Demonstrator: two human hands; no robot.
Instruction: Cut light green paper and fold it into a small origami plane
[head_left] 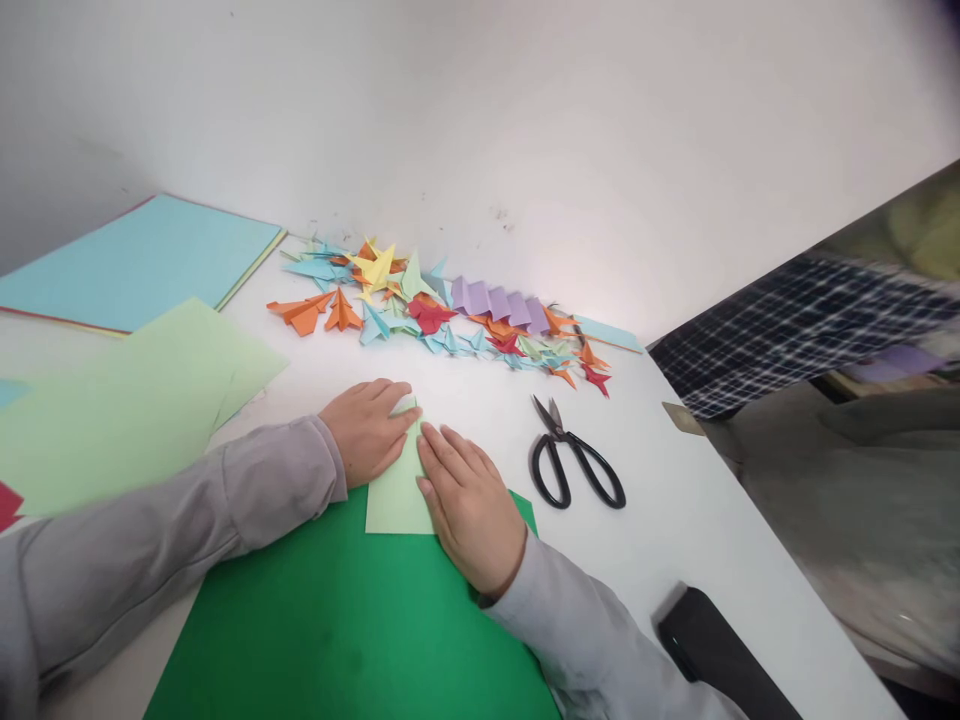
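A light green piece of paper (397,505) with a pointed top, apparently folded, lies partly on a large green sheet (337,620). My left hand (367,430) rests on its upper left side, fingers apart and slightly bent, the tips near the point. From the right, my right hand (476,500) lies flat along the paper's other edge with fingers stretched out. Both hands press on the paper without gripping it, and my right hand hides part of its right side. Black-handled scissors (559,435) lie slightly open to the right of my right hand.
Folded paper shapes in several colours (431,315) lie along the wall, beside a purple pleated strip (499,303). Light green sheets (135,400) and a stack topped with blue (150,260) are at left. A black object (712,640) sits near the table's right edge.
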